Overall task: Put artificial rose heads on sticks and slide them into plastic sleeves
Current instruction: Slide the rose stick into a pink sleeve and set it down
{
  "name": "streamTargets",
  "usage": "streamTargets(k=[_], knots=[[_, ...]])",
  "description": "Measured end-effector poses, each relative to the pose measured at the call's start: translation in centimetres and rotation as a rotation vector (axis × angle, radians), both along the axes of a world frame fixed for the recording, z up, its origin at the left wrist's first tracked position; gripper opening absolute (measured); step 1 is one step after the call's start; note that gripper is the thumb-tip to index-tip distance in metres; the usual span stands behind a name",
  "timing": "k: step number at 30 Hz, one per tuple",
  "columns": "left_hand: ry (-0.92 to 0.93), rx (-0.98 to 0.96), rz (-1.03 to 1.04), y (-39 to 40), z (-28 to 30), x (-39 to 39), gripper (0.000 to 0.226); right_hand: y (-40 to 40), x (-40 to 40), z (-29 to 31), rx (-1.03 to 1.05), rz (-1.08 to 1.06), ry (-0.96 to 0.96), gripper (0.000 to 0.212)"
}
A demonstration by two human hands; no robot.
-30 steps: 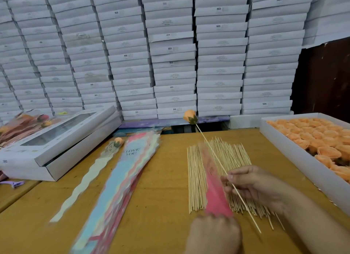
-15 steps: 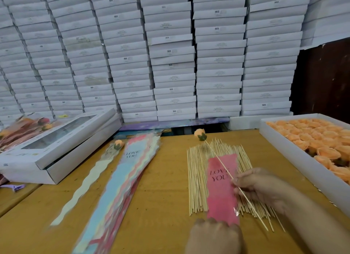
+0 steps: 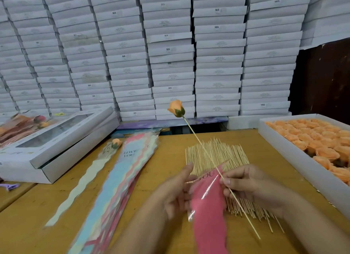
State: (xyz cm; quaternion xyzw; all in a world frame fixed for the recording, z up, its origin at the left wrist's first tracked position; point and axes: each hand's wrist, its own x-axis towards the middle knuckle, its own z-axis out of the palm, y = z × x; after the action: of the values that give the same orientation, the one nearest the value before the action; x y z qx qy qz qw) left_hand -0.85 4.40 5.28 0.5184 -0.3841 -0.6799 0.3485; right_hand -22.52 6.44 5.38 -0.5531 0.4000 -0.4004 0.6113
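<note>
Over the spread of bare sticks [image 3: 217,159] on the wooden table [image 3: 166,159], the person brings the two parts of the job together: the right hand [image 3: 250,185] pinches a stick [image 3: 206,153] partway down its length between thumb and fingertips, so the orange rose head [image 3: 176,108] on its tip points up and away, while the lower end juts out towards the person. The left hand [image 3: 176,193] holds the pink plastic sleeve [image 3: 208,202] at its left edge, thumb raised, seemingly to keep its printed end up near the stick; how tightly the fingers close behind the film I cannot tell. Supplies lie within reach: the tray of rose heads [image 3: 295,159] on the right, the stack of pastel sleeves [image 3: 121,178] on the left with one finished rose [image 3: 116,143] beside it. Half a second ago the sleeve lay flat on the sticks under the left hand and the rose hung low near the table's far edge; now the sleeve is lifted and blurred with movement, and the rose has swung up in front of the stacked white boxes [image 3: 170,55]. My guess is the stick goes into the sleeve next.
</note>
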Motion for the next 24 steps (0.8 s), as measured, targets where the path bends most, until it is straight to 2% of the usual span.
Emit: streamTargets(k=[4, 6, 9, 14, 18, 20, 24], knots=[[0.219, -0.058, 0.033, -0.3, 0.0, -0.2, 0.042, 0.4, 0.4, 0.1, -0.002, 0.057, 0.032, 0.018], [0.276, -0.099, 0.120, -0.6, -0.1, -0.1, 0.059, 0.5, 0.5, 0.0, 0.001, 0.078, 0.062, 0.017], [0.284, -0.149, 0.169, -0.8, -0.7, 0.0, 0.069, 0.4, 0.5, -0.1, 0.014, 0.065, 0.069, 0.018], [0.252, -0.228, 0.035, -0.2, -1.5, 0.3, 0.033, -0.3, -0.3, -0.2, -0.003, -0.041, 0.018, 0.020], [0.208, -0.251, -0.046, 0.3, -1.7, -0.2, 0.036, -0.5, -0.1, -0.5, -0.009, -0.115, -0.008, 0.020], [0.202, -0.218, -0.019, 0.4, -1.6, -0.3, 0.035, -0.5, 0.2, -0.7, -0.005, -0.117, -0.008, 0.019], [0.139, -0.261, -0.024, 0.4, -1.2, -0.2, 0.011, -0.5, 0.3, -1.0, 0.016, -0.100, 0.019, 0.017]])
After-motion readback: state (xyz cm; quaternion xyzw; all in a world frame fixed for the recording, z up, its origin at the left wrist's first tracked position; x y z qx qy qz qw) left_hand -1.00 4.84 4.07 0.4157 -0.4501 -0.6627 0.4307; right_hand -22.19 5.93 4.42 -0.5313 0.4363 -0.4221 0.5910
